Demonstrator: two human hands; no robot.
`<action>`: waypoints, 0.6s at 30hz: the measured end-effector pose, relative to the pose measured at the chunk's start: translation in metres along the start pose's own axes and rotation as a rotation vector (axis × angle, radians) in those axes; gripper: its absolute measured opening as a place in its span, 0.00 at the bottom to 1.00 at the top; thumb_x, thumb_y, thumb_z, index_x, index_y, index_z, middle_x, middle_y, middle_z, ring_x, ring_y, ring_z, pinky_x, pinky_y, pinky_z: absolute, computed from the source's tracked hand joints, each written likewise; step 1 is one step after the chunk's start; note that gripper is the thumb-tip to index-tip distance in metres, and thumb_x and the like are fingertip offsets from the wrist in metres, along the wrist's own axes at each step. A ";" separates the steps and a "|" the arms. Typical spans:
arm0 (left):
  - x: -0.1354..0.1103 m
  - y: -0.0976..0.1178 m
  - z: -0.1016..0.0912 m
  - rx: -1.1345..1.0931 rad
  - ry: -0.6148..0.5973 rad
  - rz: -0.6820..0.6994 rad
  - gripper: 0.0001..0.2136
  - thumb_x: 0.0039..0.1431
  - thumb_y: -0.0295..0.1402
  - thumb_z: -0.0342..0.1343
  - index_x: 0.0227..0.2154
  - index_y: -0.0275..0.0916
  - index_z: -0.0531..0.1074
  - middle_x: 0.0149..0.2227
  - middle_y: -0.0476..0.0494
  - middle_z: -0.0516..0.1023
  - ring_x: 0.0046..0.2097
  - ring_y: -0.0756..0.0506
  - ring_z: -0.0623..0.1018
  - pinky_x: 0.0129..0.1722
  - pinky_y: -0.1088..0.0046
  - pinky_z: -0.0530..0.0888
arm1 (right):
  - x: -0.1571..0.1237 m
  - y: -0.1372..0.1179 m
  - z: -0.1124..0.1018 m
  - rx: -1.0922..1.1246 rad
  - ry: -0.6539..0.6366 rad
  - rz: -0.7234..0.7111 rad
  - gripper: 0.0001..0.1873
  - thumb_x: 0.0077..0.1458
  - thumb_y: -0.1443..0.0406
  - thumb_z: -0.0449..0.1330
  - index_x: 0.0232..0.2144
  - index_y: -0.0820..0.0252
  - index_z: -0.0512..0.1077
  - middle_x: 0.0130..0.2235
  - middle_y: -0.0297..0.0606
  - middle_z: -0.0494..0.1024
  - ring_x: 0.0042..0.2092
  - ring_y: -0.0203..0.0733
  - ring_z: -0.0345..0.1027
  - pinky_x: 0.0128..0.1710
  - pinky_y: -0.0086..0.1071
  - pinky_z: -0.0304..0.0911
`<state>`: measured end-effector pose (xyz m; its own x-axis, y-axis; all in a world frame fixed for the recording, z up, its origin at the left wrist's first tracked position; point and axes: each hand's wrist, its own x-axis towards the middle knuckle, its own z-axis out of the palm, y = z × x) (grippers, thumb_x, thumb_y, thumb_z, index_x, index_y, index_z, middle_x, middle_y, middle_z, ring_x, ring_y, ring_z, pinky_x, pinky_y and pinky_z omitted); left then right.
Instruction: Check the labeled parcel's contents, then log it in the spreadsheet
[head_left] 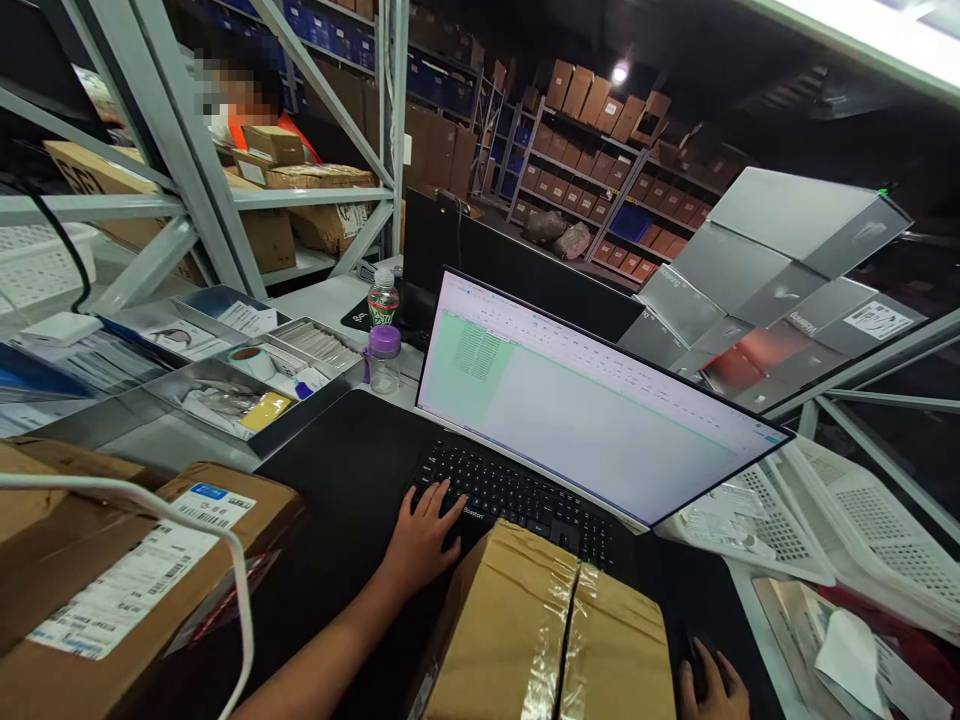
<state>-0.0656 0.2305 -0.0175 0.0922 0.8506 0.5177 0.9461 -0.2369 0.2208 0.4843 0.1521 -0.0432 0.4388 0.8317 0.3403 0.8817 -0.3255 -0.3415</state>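
Observation:
My left hand [424,535] rests flat on the left end of a black keyboard [525,500], fingers spread on the keys. My right hand [712,685] lies at the bottom right on the black desk mat, fingers curved over something dark that I cannot make out. A taped cardboard box [547,630] sits between my arms, in front of the keyboard. Behind the keyboard a wide monitor [592,400] shows a spreadsheet with green cells.
A labelled cardboard box [127,590] stands at the left. Metal trays [240,380] hold tape and small items beside two bottles [384,340]. White plastic baskets [840,520] sit at the right. A person in orange [247,100] is behind grey shelving; boxes fill the racks beyond.

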 end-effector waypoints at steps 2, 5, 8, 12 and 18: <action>0.000 0.000 0.000 0.003 -0.004 -0.001 0.25 0.59 0.36 0.59 0.60 0.48 0.74 0.65 0.30 0.73 0.64 0.32 0.73 0.67 0.41 0.60 | 0.000 -0.001 -0.003 0.007 -0.010 -0.002 0.36 0.58 0.42 0.47 0.53 0.58 0.77 0.58 0.55 0.69 0.61 0.66 0.65 0.57 0.59 0.67; 0.000 0.001 0.000 0.014 -0.013 -0.004 0.25 0.59 0.36 0.59 0.60 0.48 0.74 0.65 0.31 0.73 0.64 0.32 0.73 0.67 0.41 0.61 | 0.001 -0.004 -0.007 0.006 -0.023 0.019 0.35 0.57 0.42 0.49 0.53 0.57 0.77 0.58 0.55 0.69 0.60 0.68 0.66 0.55 0.60 0.68; 0.000 0.001 0.000 0.013 -0.009 -0.008 0.25 0.58 0.36 0.59 0.60 0.49 0.74 0.65 0.30 0.72 0.64 0.32 0.73 0.66 0.41 0.61 | 0.001 -0.006 -0.009 0.008 -0.027 0.029 0.36 0.56 0.41 0.50 0.53 0.55 0.77 0.57 0.53 0.70 0.60 0.67 0.67 0.54 0.58 0.69; 0.000 0.001 0.001 0.006 -0.009 -0.013 0.25 0.58 0.36 0.59 0.60 0.48 0.75 0.65 0.30 0.72 0.64 0.31 0.73 0.66 0.40 0.61 | 0.003 -0.007 -0.009 0.024 0.002 0.011 0.36 0.55 0.41 0.50 0.53 0.56 0.77 0.55 0.52 0.72 0.59 0.66 0.68 0.55 0.57 0.69; 0.000 0.001 0.000 -0.009 -0.020 -0.020 0.26 0.57 0.35 0.60 0.60 0.49 0.74 0.65 0.31 0.72 0.64 0.31 0.72 0.67 0.41 0.60 | 0.005 0.003 -0.005 0.014 -0.051 -0.023 0.36 0.54 0.41 0.51 0.52 0.56 0.78 0.56 0.52 0.72 0.60 0.66 0.67 0.55 0.56 0.70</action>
<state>-0.0648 0.2306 -0.0178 0.0790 0.8644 0.4965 0.9450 -0.2235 0.2387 0.4902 0.1527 -0.0379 0.4088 0.8609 0.3029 0.8889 -0.3003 -0.3460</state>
